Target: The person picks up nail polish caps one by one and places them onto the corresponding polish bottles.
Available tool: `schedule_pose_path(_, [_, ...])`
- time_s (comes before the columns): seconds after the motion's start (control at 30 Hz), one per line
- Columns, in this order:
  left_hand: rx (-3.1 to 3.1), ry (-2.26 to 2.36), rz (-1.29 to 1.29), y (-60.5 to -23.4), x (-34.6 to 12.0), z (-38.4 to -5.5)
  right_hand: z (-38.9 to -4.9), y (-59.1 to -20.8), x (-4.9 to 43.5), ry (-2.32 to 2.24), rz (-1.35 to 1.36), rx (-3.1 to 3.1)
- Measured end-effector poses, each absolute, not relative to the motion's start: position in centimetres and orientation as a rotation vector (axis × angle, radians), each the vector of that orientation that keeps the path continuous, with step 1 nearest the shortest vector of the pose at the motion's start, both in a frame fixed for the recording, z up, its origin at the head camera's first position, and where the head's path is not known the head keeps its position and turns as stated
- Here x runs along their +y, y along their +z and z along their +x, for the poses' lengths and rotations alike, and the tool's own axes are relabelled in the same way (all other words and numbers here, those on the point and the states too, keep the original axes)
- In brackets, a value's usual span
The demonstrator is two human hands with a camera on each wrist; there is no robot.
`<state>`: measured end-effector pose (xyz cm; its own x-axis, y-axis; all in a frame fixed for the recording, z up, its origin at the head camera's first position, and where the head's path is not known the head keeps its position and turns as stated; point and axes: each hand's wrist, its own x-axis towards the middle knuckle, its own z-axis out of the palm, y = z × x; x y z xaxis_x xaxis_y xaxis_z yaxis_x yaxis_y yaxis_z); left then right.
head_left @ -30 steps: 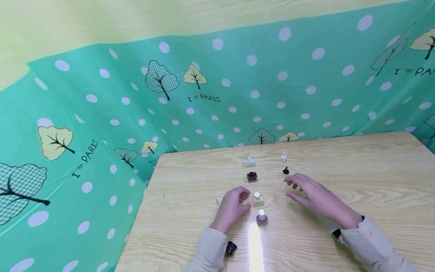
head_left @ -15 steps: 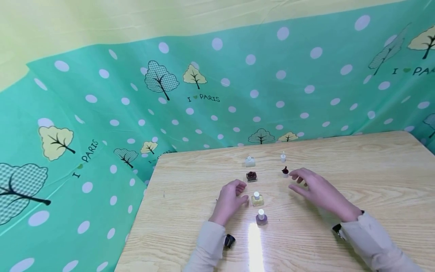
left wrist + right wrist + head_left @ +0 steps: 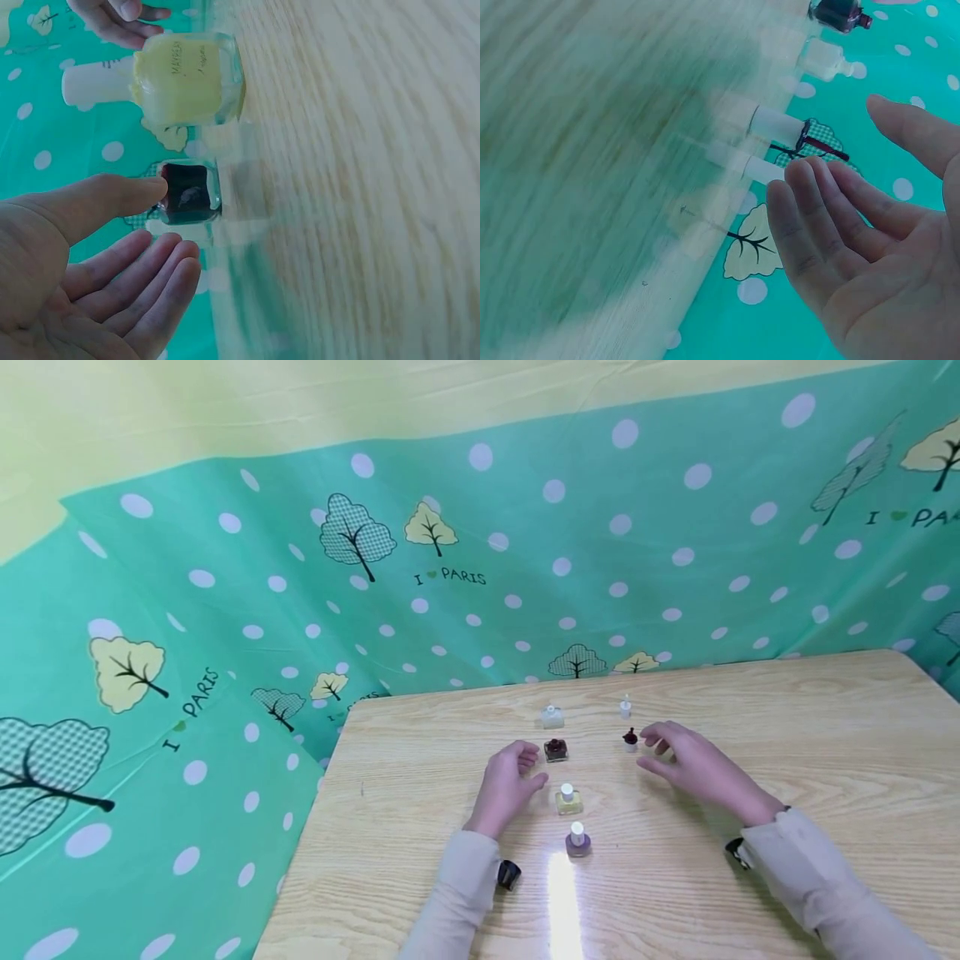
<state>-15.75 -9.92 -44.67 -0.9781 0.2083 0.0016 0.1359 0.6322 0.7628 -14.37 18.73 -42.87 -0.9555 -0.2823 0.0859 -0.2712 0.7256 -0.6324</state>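
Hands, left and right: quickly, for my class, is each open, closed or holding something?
Left hand: open, holding nothing, near the dark bottle.
Right hand: open, holding nothing, near a cap.
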Motion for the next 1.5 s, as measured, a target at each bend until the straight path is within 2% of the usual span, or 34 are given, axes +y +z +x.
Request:
schedule_pose_path(0.43, [2.659, 1.351, 0.173, -45.8, -9.6, -17.4, -16.2, -43.6, 18.7, -1.078, -0.461, 2.789])
schedule_pose_path(0.83, [2.634, 1.354, 0.17, -46.3, -8.7, -18.6, -17.4, -44.5, 18.6, -1.085, -0.399, 2.724])
schedule_pose_path(1.5, [2.646, 1.387, 0.161, -46.9, -8.4, -19.5, -18.9, -45.2, 18.6, -1.072, -0.453, 2.722])
